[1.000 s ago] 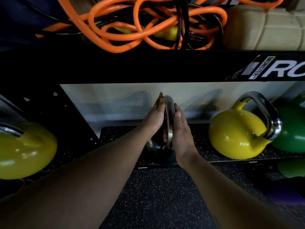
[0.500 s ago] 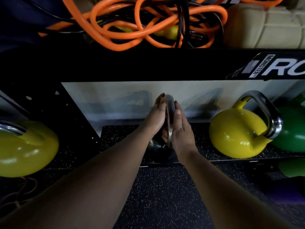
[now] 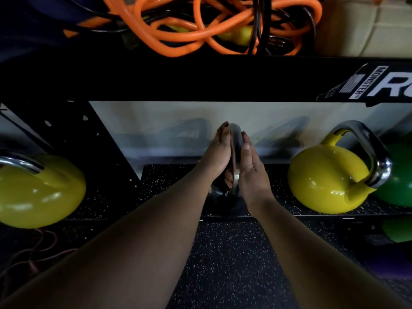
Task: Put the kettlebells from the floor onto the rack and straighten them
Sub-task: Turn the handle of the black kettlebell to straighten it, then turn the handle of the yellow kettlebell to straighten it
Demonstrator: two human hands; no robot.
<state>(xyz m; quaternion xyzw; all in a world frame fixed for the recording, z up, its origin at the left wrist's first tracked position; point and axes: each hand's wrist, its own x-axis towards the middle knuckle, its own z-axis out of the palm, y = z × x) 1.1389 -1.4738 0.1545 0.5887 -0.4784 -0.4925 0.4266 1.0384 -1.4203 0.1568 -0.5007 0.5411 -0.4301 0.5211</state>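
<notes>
A dark kettlebell with a steel handle (image 3: 235,139) stands on the speckled lower shelf (image 3: 174,181) of the black rack, in the middle of the view. My left hand (image 3: 217,157) lies flat against the left side of its handle and my right hand (image 3: 249,172) presses the right side, so the handle is clasped between both palms. The bell's body is mostly hidden behind my hands. A yellow kettlebell (image 3: 327,179) sits on the same shelf to the right, its steel handle tilted right. Another yellow kettlebell (image 3: 38,192) rests at the far left.
A green kettlebell (image 3: 399,181) stands at the right edge behind the yellow one. The black upper rack beam (image 3: 200,79) runs overhead, with orange and black cables (image 3: 200,25) and a beige pad (image 3: 367,27) on top. Speckled rubber floor (image 3: 234,264) lies below.
Both hands stay pressed on the dark kettlebell's handle; they have hardly shifted. The view has barely moved.
</notes>
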